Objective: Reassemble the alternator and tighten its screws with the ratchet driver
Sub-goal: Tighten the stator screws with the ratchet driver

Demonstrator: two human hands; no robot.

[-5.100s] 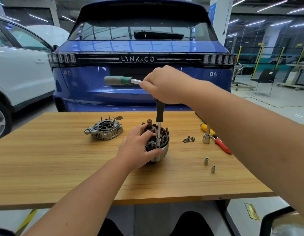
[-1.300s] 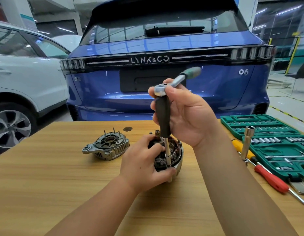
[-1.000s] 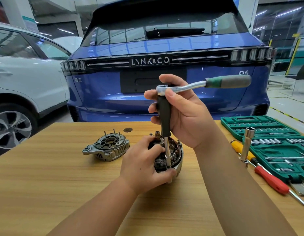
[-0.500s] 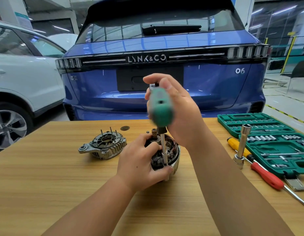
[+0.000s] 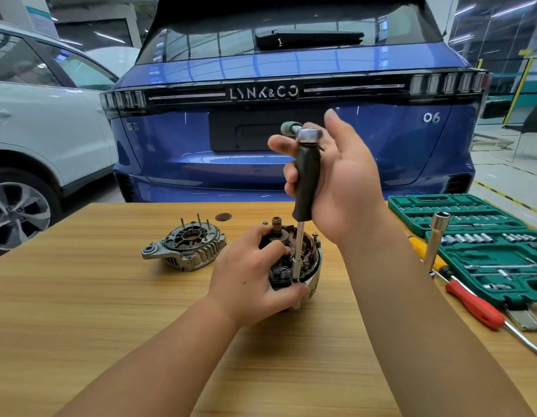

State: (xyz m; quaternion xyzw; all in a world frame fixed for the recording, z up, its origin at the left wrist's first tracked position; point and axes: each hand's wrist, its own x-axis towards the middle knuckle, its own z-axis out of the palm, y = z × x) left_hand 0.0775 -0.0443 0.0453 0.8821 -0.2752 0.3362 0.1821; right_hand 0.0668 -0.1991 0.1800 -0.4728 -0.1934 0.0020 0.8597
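We are steadying the open alternator body, a round metal housing with copper windings showing (image 5: 303,263), on the light wooden table (image 5: 80,296), with our left hand (image 5: 249,278) wrapped around its near-left side, fingers curled over the rim and the thumb pressed low against the front edge. Our right hand (image 5: 342,182) holds the ratchet driver (image 5: 304,182) upright above it: the fingers curl round the black vertical grip from behind, while the thumb stands free and points upward. The driver's chrome ratchet head sits at the top of the grip, and its green-tipped handle points away from us, so we see little of it. The slim steel shaft runs straight down from the black grip, and its socket end sits at the near rim of the housing, just above our left thumb; the screw itself is hidden from us. To the left of the housing, apart from it, the ribbed grey metal end cover with upright studs (image 5: 186,246) lies flat on the table. To the right lie an open green socket case (image 5: 483,245), a red-handled screwdriver (image 5: 474,305) and a yellow-handled one (image 5: 419,246), with a tall chrome socket extension (image 5: 437,239) standing beside them. A blue car (image 5: 291,115) stands behind the table, a white car (image 5: 44,130) to its left.
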